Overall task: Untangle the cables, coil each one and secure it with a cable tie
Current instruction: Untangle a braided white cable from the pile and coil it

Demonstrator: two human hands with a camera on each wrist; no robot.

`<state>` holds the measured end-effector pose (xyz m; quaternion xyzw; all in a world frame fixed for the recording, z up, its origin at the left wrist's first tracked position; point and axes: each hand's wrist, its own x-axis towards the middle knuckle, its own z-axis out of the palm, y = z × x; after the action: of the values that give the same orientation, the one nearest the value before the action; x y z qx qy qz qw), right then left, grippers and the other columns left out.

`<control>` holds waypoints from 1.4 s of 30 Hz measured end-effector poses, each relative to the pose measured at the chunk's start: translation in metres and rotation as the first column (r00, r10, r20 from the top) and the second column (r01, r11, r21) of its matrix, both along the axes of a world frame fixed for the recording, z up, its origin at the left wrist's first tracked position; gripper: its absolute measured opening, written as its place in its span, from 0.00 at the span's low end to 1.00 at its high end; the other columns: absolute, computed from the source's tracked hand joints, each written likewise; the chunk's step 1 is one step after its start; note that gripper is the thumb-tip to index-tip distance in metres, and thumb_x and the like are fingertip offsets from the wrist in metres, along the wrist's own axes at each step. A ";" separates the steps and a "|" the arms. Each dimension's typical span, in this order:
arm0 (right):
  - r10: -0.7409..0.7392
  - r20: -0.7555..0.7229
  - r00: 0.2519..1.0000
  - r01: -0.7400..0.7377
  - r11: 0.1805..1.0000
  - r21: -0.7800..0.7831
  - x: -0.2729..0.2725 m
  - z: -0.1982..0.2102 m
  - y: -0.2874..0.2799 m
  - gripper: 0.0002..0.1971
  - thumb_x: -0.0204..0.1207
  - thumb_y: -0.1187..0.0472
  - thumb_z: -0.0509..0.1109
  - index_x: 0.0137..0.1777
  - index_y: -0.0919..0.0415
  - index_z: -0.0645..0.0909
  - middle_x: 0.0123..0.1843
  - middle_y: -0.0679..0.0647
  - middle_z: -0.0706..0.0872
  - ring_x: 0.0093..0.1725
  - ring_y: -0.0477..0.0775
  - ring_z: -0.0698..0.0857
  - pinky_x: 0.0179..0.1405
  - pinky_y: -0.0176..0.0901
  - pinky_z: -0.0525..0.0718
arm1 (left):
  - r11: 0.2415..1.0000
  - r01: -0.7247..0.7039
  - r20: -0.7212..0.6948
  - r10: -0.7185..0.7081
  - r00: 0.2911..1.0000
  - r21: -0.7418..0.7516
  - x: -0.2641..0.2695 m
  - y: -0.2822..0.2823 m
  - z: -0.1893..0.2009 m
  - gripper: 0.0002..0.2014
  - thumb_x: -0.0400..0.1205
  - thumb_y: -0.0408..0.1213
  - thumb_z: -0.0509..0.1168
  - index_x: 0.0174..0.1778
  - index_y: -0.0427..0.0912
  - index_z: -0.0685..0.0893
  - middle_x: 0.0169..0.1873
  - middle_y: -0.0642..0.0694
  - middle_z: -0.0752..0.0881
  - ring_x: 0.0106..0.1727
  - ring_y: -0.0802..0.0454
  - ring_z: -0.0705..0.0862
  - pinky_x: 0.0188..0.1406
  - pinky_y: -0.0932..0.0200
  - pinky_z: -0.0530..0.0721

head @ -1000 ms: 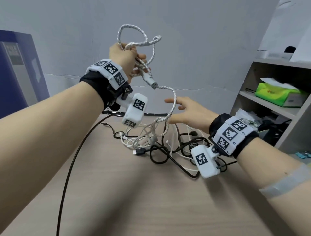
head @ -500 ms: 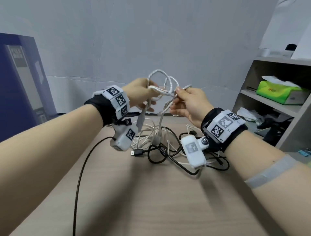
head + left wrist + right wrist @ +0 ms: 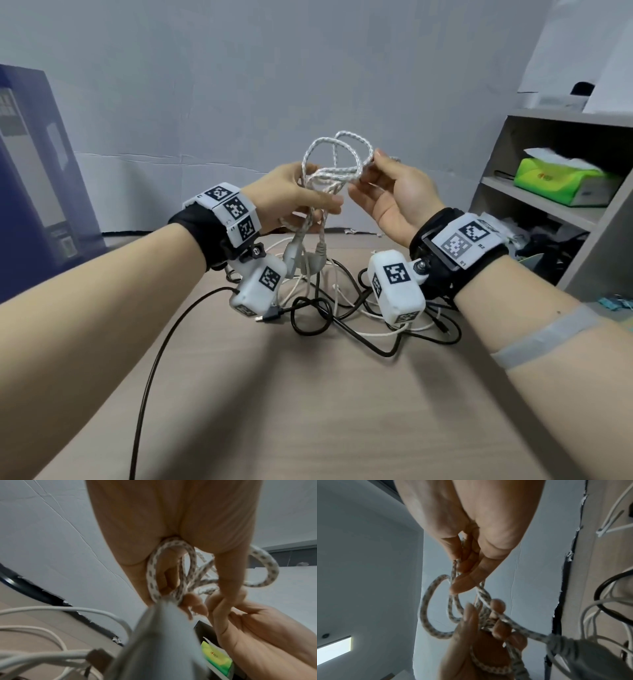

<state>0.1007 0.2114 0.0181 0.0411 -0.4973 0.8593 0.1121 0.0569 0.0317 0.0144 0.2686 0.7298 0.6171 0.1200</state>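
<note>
The work surface is a light wood-grain table (image 3: 308, 411) set against a pale grey wall (image 3: 239, 68), with a dark blue box (image 3: 30, 192) at the left and a grey shelf unit (image 3: 548, 192) at the right carrying a green tissue box (image 3: 561, 180). Above the table, the left hand (image 3: 291, 195) grips the gathered loops of the white braided cable (image 3: 337, 154) – its grey connectors hang below the fist – while the right hand (image 3: 394, 192) pinches one loop between thumb and fingers. The remaining tangle of black and white cables (image 3: 342, 308) lies on the table under both wrists.
</note>
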 end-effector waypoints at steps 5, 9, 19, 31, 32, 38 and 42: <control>0.029 0.022 0.999 -0.036 0.897 0.441 -0.002 -0.008 -0.003 0.14 0.82 0.56 0.72 0.58 0.67 0.82 0.49 0.60 0.85 0.47 0.57 0.87 0.45 0.48 0.88 | 0.943 -0.066 0.123 0.027 0.992 0.327 -0.004 0.001 0.007 0.07 0.85 0.30 0.66 0.57 0.34 0.79 0.42 0.36 0.90 0.32 0.48 0.84 0.34 0.52 0.88; 0.072 -0.011 0.997 -0.048 0.773 0.633 0.000 -0.025 -0.017 0.11 0.83 0.61 0.71 0.57 0.69 0.84 0.43 0.62 0.89 0.40 0.55 0.88 0.40 0.47 0.88 | 0.914 -0.099 0.185 0.027 0.982 0.394 -0.002 0.001 0.013 0.05 0.87 0.36 0.64 0.53 0.38 0.78 0.42 0.36 0.91 0.31 0.50 0.85 0.36 0.53 0.89; -0.119 -0.010 0.993 0.060 0.423 0.904 0.001 -0.037 0.000 0.12 0.82 0.53 0.72 0.41 0.61 0.86 0.21 0.52 0.76 0.20 0.53 0.78 0.23 0.44 0.81 | 0.962 -0.271 0.289 0.272 0.918 -0.045 -0.010 -0.014 -0.028 0.19 0.80 0.45 0.75 0.58 0.34 0.81 0.39 0.38 0.91 0.36 0.44 0.89 0.46 0.43 0.92; -0.218 -0.035 0.975 0.103 0.309 0.945 -0.003 -0.064 0.023 0.09 0.85 0.61 0.64 0.43 0.58 0.81 0.30 0.54 0.82 0.19 0.43 0.81 0.15 0.34 0.73 | 0.817 -0.403 0.282 0.535 0.796 -0.414 -0.026 -0.025 -0.055 0.19 0.82 0.46 0.73 0.53 0.31 0.80 0.38 0.37 0.84 0.31 0.43 0.86 0.24 0.56 0.85; -0.218 -0.037 0.975 0.111 0.338 0.935 -0.004 -0.064 0.023 0.09 0.86 0.60 0.63 0.43 0.57 0.80 0.31 0.54 0.81 0.24 0.46 0.83 0.17 0.36 0.75 | 0.795 -0.422 0.220 0.549 0.806 -0.436 -0.026 -0.023 -0.053 0.18 0.81 0.44 0.73 0.53 0.32 0.79 0.40 0.38 0.82 0.35 0.43 0.85 0.28 0.55 0.86; -0.202 -0.105 0.974 0.196 0.514 0.835 -0.012 -0.064 0.022 0.11 0.88 0.63 0.61 0.44 0.57 0.80 0.31 0.51 0.80 0.31 0.51 0.82 0.44 0.52 0.86 | 0.571 -0.676 -0.291 0.622 0.727 -0.466 -0.025 -0.018 -0.034 0.33 0.75 0.45 0.71 0.78 0.43 0.74 0.74 0.36 0.71 0.74 0.35 0.74 0.71 0.46 0.75; -0.131 -0.136 0.982 0.188 0.617 0.764 -0.012 -0.056 0.018 0.12 0.88 0.66 0.61 0.45 0.59 0.83 0.31 0.48 0.79 0.32 0.48 0.78 0.42 0.42 0.82 | 0.850 -0.479 -0.485 0.332 0.809 -0.217 -0.019 -0.005 -0.025 0.22 0.78 0.37 0.75 0.69 0.47 0.81 0.70 0.47 0.81 0.71 0.50 0.79 0.70 0.57 0.76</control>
<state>0.0890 0.2292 -0.0382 0.0694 -0.8150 0.5478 0.1758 0.0380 0.0262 -0.0105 0.2093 0.8710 0.4227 -0.1372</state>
